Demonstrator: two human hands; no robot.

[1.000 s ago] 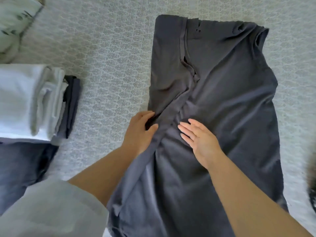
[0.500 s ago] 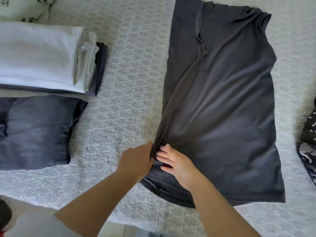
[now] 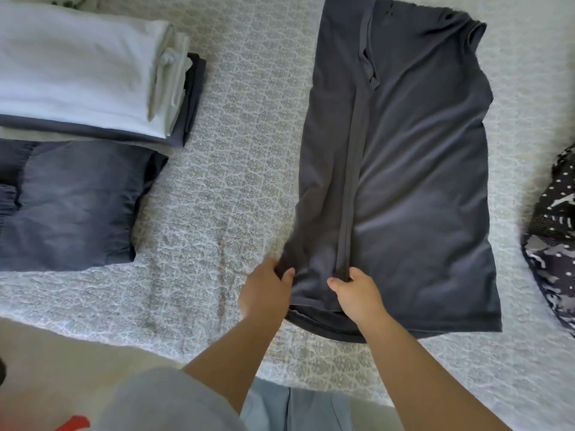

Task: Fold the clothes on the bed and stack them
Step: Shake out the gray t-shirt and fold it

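Between both hands' fingers (image 3: 287,273) (curled, pinching) lies the dark shirt's (image 3: 413,169) folded hem.

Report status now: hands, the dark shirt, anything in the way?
Left hand and right hand both pinch near hem of dark grey shirt. Left side folded in, shirt flat on bedspread. Nothing in the way.

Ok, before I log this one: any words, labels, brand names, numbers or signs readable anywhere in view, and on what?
None can be read.
Dark grey shirt: no print or legible tag shows.
White folded stack and folded jeans: no label visible.
Patterned fabric at right edge: dots and shapes, no letters.
Red mark at bottom left: cut off, unreadable.
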